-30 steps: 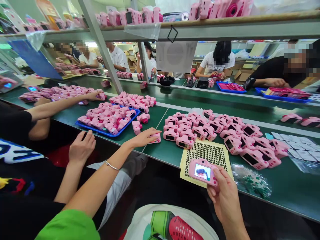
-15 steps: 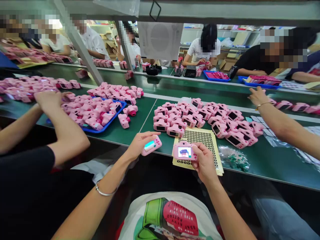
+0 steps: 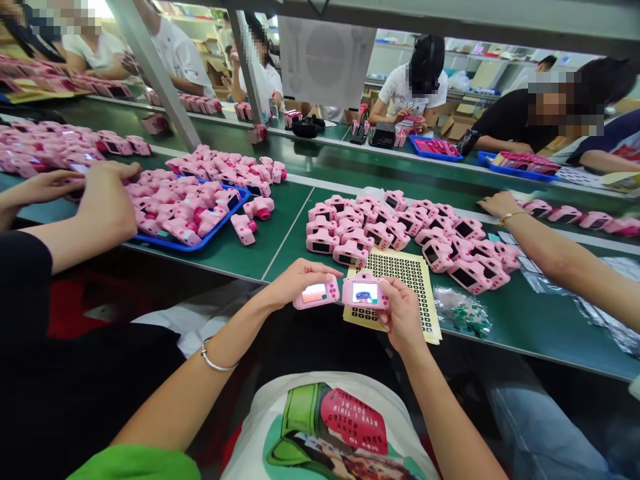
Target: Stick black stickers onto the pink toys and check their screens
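Note:
Two small pink toy cameras are held side by side just off the bench's front edge, screens lit and facing me. My left hand [image 3: 289, 285] is closed on the left toy camera [image 3: 317, 293], whose screen glows white and reddish. In my right hand [image 3: 403, 308] the other toy camera [image 3: 364, 292] is gripped by its right end, with a picture on its screen. The two cameras nearly touch. Behind them lies a yellow sheet of small black square stickers [image 3: 400, 270], partly hidden by my right hand and its camera. Many more pink cameras [image 3: 350, 252] are piled beyond the sheet.
A blue tray [image 3: 200, 247] heaped with pink cameras stands at left. A clear bag with green bits [image 3: 463, 312] lies right of the sheet. Co-workers' arms reach in from the left [image 3: 105, 200] and right [image 3: 565, 257]. A metal post [image 3: 155, 80] rises behind the trays.
My left hand has brought its camera rightward, close to the right one, and turned it more level. Its screen has changed from cyan to white and reddish. The left co-worker's arms have shifted.

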### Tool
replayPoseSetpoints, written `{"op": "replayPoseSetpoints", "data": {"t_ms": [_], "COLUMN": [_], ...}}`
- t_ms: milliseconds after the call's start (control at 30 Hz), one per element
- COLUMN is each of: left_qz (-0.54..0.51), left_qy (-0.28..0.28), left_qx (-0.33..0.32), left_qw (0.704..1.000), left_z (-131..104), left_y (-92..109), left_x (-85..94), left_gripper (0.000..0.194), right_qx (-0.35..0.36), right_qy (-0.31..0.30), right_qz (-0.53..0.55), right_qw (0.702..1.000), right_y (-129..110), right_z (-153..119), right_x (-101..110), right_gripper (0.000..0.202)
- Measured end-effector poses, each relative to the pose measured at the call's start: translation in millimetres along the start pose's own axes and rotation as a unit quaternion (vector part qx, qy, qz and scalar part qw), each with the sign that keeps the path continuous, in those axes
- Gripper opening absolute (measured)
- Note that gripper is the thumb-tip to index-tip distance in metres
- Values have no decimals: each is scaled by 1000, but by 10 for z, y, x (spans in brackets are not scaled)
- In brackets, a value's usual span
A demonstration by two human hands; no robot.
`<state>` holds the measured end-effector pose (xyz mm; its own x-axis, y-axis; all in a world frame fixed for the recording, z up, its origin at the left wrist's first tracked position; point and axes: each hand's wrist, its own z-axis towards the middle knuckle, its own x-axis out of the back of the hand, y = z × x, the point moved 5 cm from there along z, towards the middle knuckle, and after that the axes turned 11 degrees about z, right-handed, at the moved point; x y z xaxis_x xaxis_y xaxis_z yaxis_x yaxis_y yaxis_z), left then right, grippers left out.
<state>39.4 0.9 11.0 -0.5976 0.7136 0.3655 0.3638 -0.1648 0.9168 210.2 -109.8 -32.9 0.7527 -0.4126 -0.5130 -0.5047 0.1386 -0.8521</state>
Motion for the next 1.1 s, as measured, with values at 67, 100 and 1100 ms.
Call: {"op": "replayPoseSetpoints", "data": {"t_ms": [67,100,1100], "left_qz": [-1,-1,21], "left_qy": [-7,-11,-11], "left_qx": [-1,-1,18], "left_qw": [1000,1000,1000], "left_z": [9,14,138], "left_y": [5,8,-315], "left_x": [-2,-2,308], "left_gripper": [32,32,38], "right_qx": [2,3,-3], "right_qy": [-3,-3,7], "right_qz": [-3,-4,-34], "right_qw": [1000,1000,999], "right_y": [9,14,161], "right_z": [8,10,149], "right_x": [-5,-9,-144], "right_gripper": [32,32,33]}}
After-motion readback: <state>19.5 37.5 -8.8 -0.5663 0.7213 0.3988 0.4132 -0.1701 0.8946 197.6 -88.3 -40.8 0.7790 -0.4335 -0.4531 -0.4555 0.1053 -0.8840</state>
